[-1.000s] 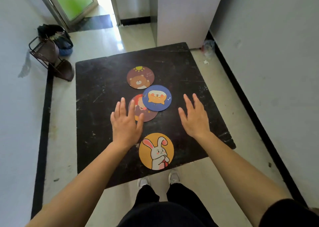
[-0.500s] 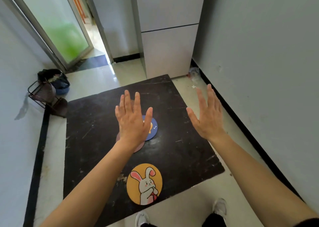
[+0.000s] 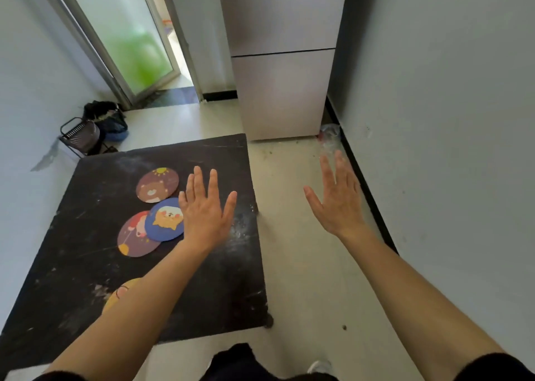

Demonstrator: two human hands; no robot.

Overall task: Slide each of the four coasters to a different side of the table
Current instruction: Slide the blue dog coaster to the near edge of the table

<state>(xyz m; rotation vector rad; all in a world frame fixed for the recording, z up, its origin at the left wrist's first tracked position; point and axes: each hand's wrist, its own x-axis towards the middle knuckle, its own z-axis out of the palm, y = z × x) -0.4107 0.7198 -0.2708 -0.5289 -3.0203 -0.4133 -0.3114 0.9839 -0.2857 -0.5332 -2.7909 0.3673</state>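
Note:
Four round coasters lie on a low black table [image 3: 86, 265]. A brown bear coaster [image 3: 157, 184] is farthest from me. A blue cat coaster [image 3: 163, 220] overlaps a dark maroon coaster [image 3: 133, 237] in the middle. An orange rabbit coaster [image 3: 118, 294] near the front edge is mostly hidden under my left forearm. My left hand [image 3: 205, 210] hovers flat with fingers spread just right of the blue coaster, covering its right rim. My right hand [image 3: 337, 201] is open above the floor, right of the table.
A white fridge [image 3: 283, 62] stands beyond the table's far right corner. A wire rack [image 3: 82, 136] and dark bags [image 3: 111, 120] sit by the left wall. A glass door [image 3: 124, 36] is at the back. The grey wall [image 3: 448, 149] runs close on the right.
The view has swung to the right, so the table now sits left in the frame. Both open hands have shifted right relative to the coasters. The coasters have not moved on the table.

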